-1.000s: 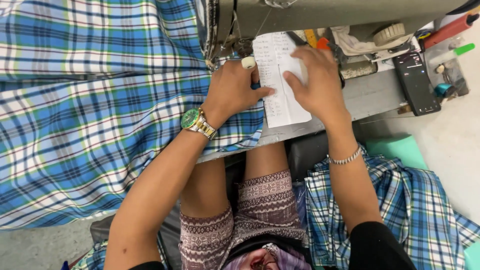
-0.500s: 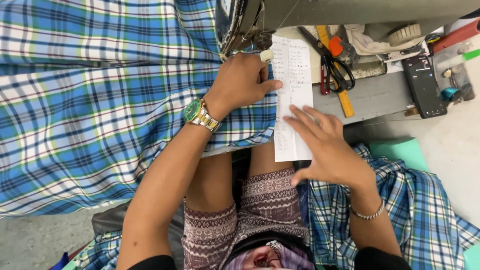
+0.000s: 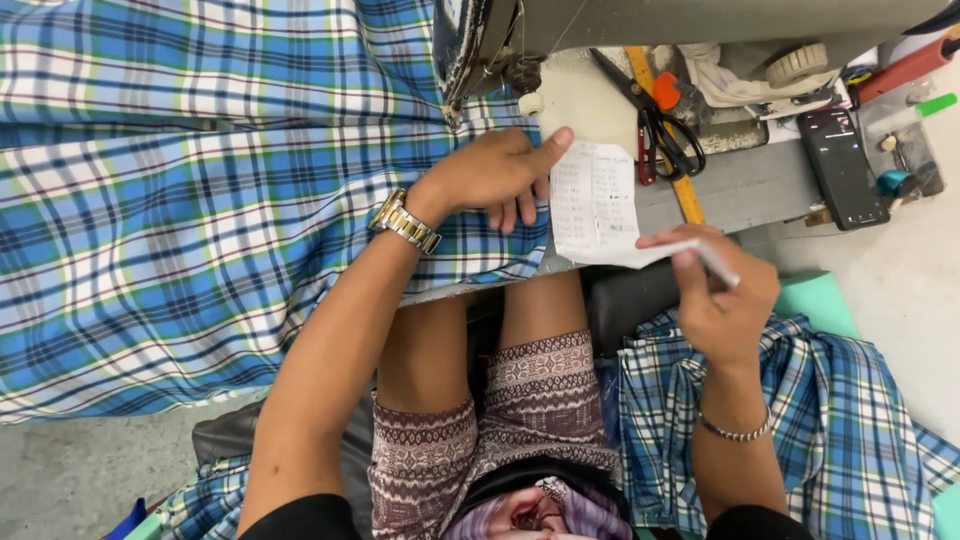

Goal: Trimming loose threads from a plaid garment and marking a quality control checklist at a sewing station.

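Item: white paper slip (image 3: 595, 200), printed in columns, lying on the grey surface (image 3: 745, 185) beside the sewing machine (image 3: 480, 40).

Left hand (image 3: 490, 175): palm down on blue plaid fabric (image 3: 200, 200), fingers spread; the forefinger reaches over to the slip's upper left corner, apparently pinning both cloth and paper flat. It grasps nothing. Gold wristwatch (image 3: 405, 222) on the wrist.

Right hand (image 3: 720, 295): pinching the slip's lower right corner between thumb and fingers, that edge curled up off the surface, seemingly to keep the sheet taut and readable. Bead bracelet (image 3: 735, 432) on the wrist.

Position: the slip spans between the two hands, its top under the left forefinger, its bottom in the right hand's grip.

Nearby: black scissors (image 3: 665, 135) and a yellow ruler (image 3: 670, 140) just right of the slip; a dark phone (image 3: 840, 165) farther right.
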